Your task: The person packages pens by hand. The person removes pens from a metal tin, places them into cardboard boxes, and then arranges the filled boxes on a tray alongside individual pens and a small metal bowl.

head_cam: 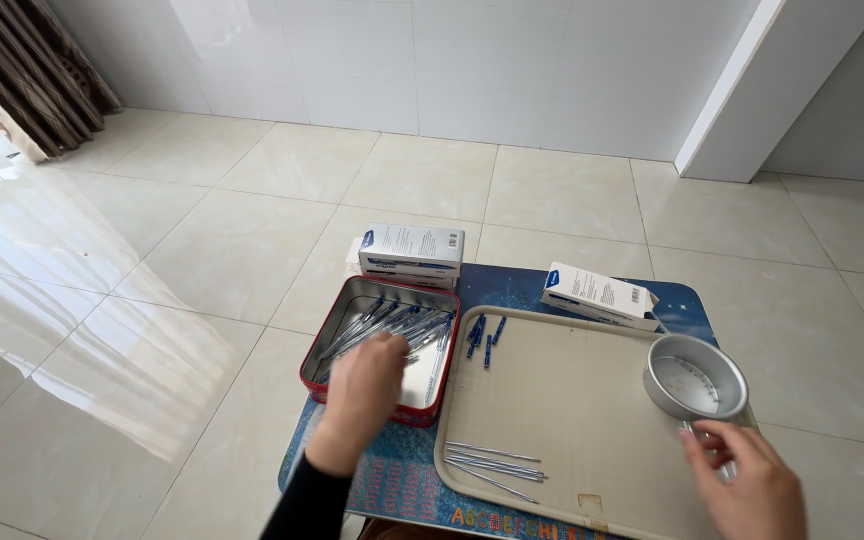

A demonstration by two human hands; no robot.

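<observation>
Pens point(392, 325), blue-capped with slim clear barrels, are heaped loosely in a red-rimmed metal tin point(337, 308) at the left of a small blue table point(687, 300). The left hand point(362, 395) is lowered into the tin, fingers curled down among the pens; whether one is actually gripped cannot be told. The right hand point(747, 480) is held partly open at the near right corner of a beige tray point(572, 400), its fingertips touching the base of a round metal cup point(695, 376) standing on the tray. A few thin refills point(497, 465) are laid near the tray's front edge, and several loose blue caps point(482, 335) near its far left corner. Two white and blue cardboard boxes are noted: one point(412, 252) behind the tin, another point(597, 295) behind the tray. Handling, as judged: the pens are light, stiff and smooth, liable to roll or slip; each is best pinched at mid-barrel.
</observation>
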